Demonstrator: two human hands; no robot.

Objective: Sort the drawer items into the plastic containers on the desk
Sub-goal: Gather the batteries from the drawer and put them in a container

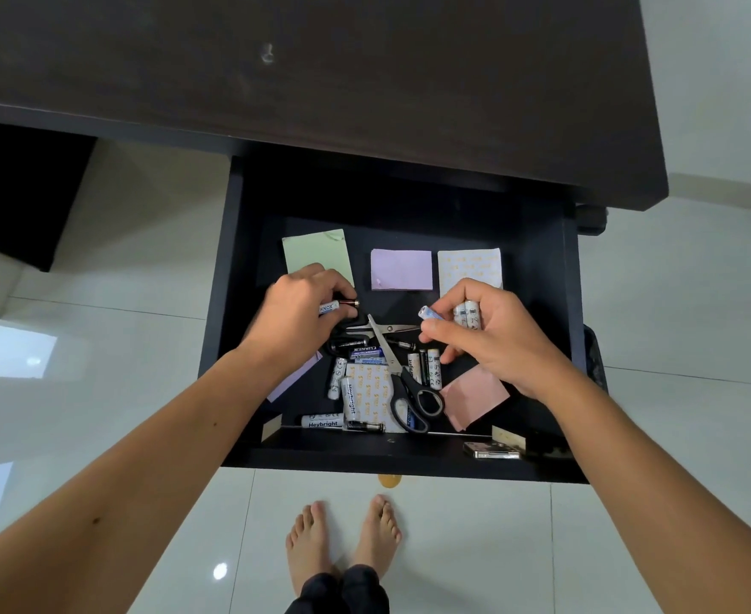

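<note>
The black drawer [232,268] stands pulled out under the dark desk [365,59]. My left hand [296,316] grips batteries [338,306], their tips poking out to the right. My right hand [493,334] holds several white batteries [466,313] and pinches one more [429,313] at its fingertips. Between my hands lie loose batteries [367,354], open grey-handled scissors [402,378] and a smaller pair [382,328]. Note pads lie around: green [316,250], lilac [401,269], patterned white [469,263], pink [475,396]. No plastic containers are in view.
A metal object [491,449] sits at the drawer's front right corner. A patterned pad [371,392] lies under batteries near the front. Glossy white floor tiles [99,347] surround the desk. My bare feet [342,538] stand just below the drawer front.
</note>
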